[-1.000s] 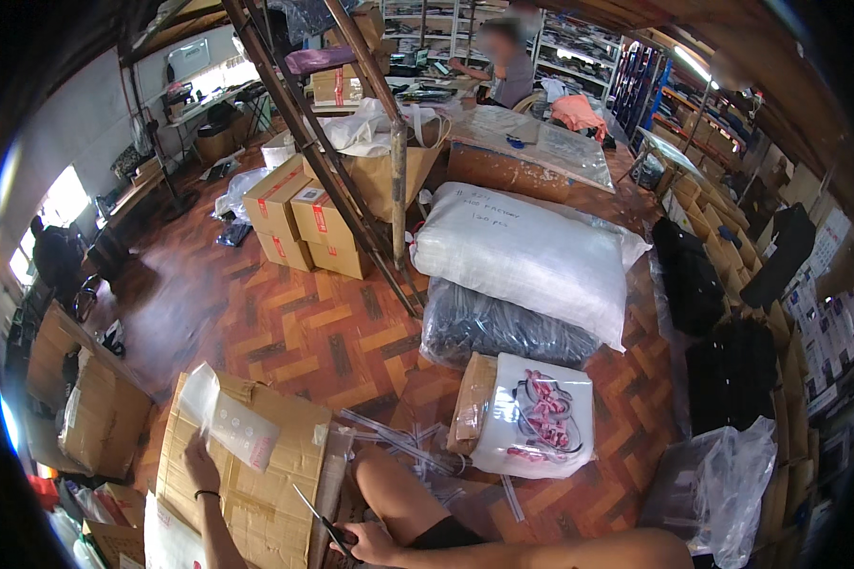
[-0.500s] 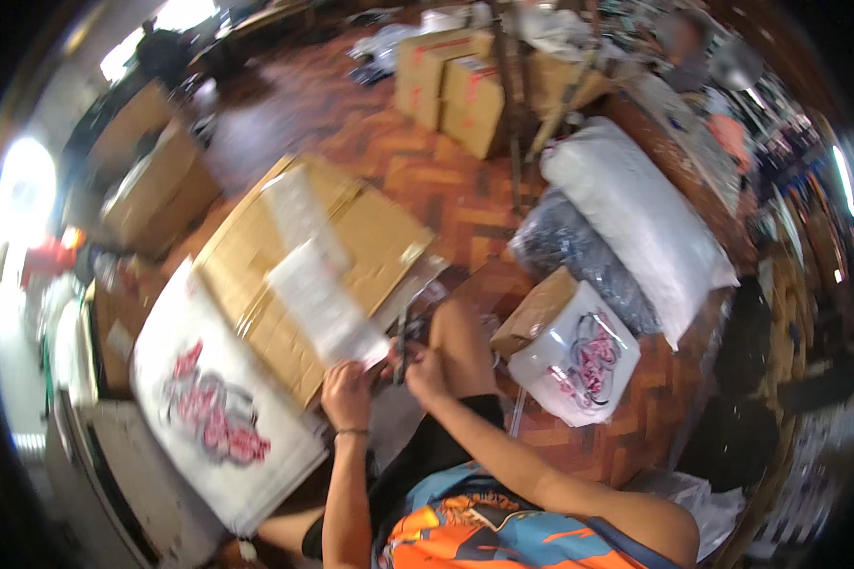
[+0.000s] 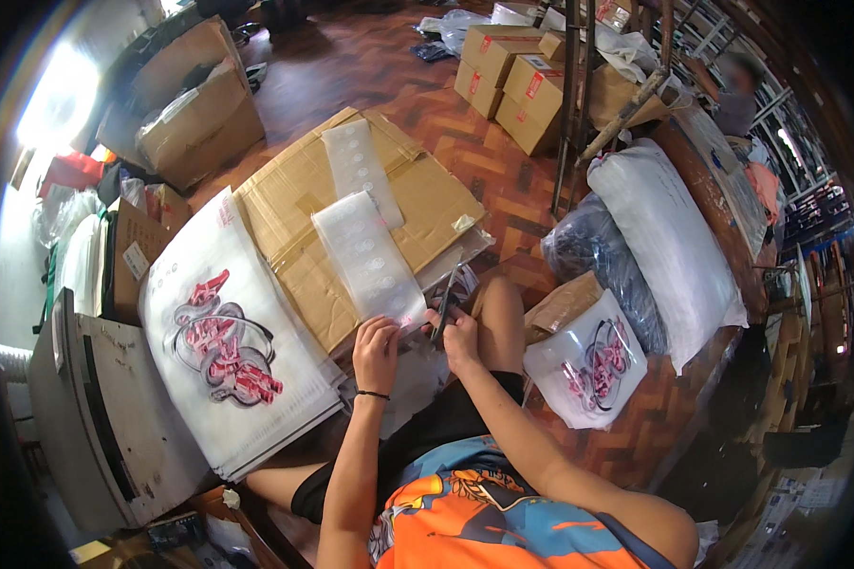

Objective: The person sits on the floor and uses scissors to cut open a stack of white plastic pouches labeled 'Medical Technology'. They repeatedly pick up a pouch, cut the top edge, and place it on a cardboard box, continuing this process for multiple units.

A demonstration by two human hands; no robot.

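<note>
"Now that our left hand [image 3: 377,343] no longer reaches out across the carton [image 3: 436,194], where do we find it?"

"At the near end of the translucent strip [image 3: 370,251], which lies on the carton, overlapping a second strip [image 3: 359,161]."

"What does that mean for the work?"

"We judge that the strip now sits ready at the dark cutting tool [image 3: 445,308] in our right hand [image 3: 460,339]; a second ago the left hand is well apart from it. Whether the blade touches the plastic, we cannot tell."

"And our fingers?"

"On the left they bend and seem to pinch the strip's edge; on the right they wrap the handle. Our left forearm rises nearly straight, the right slants inward, and the hands are near each other."
</note>
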